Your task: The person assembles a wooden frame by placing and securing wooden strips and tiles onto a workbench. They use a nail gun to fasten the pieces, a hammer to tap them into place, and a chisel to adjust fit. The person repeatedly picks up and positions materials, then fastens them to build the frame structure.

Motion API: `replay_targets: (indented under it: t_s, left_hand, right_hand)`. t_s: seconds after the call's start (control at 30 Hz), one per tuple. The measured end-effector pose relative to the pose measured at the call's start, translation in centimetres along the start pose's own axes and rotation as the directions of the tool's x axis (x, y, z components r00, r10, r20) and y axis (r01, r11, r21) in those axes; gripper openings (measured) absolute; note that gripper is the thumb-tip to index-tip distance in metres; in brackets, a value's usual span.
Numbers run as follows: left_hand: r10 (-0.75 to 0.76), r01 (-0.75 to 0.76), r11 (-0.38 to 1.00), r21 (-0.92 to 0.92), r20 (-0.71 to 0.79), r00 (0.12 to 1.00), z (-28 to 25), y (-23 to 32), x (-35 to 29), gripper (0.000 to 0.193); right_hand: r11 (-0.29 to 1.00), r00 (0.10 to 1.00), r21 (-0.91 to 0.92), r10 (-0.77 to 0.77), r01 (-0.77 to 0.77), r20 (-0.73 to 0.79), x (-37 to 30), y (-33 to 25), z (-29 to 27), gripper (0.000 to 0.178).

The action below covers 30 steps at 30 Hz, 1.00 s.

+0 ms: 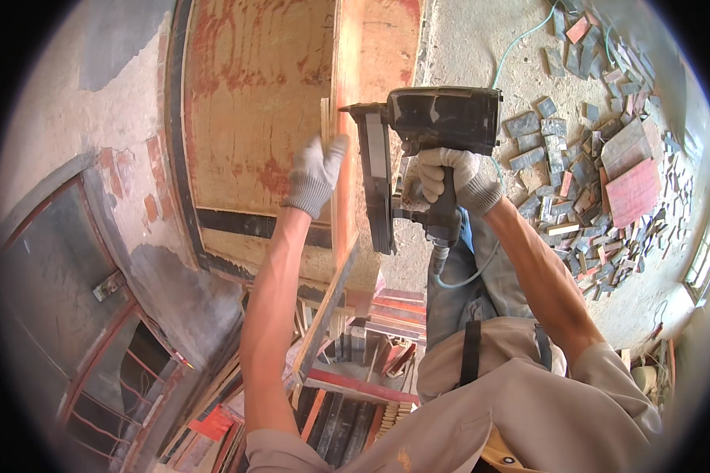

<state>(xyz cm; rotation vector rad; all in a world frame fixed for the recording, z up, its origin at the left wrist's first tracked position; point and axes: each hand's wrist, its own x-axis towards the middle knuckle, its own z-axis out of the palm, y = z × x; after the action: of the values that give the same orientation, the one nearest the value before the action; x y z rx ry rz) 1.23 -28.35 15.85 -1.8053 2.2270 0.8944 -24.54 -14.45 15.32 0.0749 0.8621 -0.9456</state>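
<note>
My left hand (314, 176), in a grey-white knitted glove, pinches a thin wooden strip (324, 122) between thumb and fingers. The strip stands against a long upright board (345, 59) along the edge of a wide plywood panel (252, 102). My right hand (454, 175), gloved the same way, is wrapped around the grip of a black nail gun (442, 114). Its nose points left, at or close to the upright board just beyond my left hand; whether it touches cannot be told. The long magazine (377, 158) hangs down beside the board.
A pale green air hose (519, 38) runs over the floor and to the gun's grip. Wood offcuts (556, 150) lie heaped at the right, with a reddish board (633, 191) among them. Stacked timber (347, 402) lies below the panel. A dark framed door (63, 260) stands at the left.
</note>
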Motion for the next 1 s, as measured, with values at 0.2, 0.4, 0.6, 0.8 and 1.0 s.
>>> replay_targets:
  t_s: [0.2, 0.4, 0.6, 0.8, 1.0]
  left_hand:
    - [0.114, -0.113, 0.896, 0.429, 0.023, 0.993, -1.4, 1.5, -0.3, 0.062]
    - [0.123, -0.119, 0.847, 0.519, 0.027, 0.992, -1.5, 2.1, -0.2, 0.06]
    - [-0.027, -0.035, 0.84, 0.542, 0.105, 0.994, -2.8, 3.4, -1.6, 0.06]
    - [-0.157, 0.035, 0.833, 0.552, 0.175, 0.972, -3.2, 3.9, -2.6, 0.056]
    - [-0.127, 0.041, 0.849, 0.528, 0.128, 0.984, -2.8, 3.2, -2.7, 0.054]
  right_hand:
    - [0.998, 1.0, -0.062, -0.007, 0.006, -0.015, -0.4, -0.4, 0.4, 0.04]
    - [0.998, 0.999, 0.033, 0.053, -0.053, -0.003, -0.6, -0.2, -0.4, 0.039]
    - [0.99, 0.996, 0.115, 0.085, -0.084, 0.003, -0.5, 2.1, -1.6, 0.032]
    - [0.99, 0.995, 0.124, 0.055, -0.066, 0.085, 0.1, 2.6, -1.5, 0.013]
    - [0.994, 0.995, 0.075, 0.069, -0.074, 0.066, -0.7, 3.8, -1.1, 0.032]
